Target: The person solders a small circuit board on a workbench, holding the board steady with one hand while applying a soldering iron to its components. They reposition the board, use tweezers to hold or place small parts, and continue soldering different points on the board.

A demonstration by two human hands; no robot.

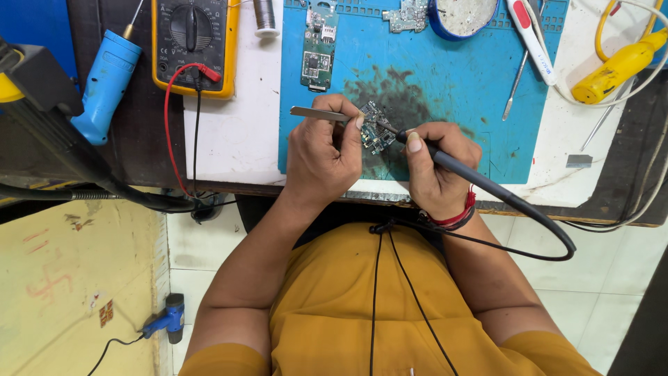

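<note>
Two hands are engaged mid-repair: tweezers (327,113) are gripped by the left hand (323,157), a soldering iron (452,163) by the right hand (435,167), over a small circuit board (374,129) on the blue mat (459,83); soldering appears unfinished.

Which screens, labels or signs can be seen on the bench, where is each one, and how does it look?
Multimeter: top left of the bench, yellow case, black face with a round dial; its screen is cut off by the frame.
White pen-shaped tool: top right, on the blue mat, with a red patch and small print.

dark workbench (139,150) above pale tiled floor (202,244)
</note>
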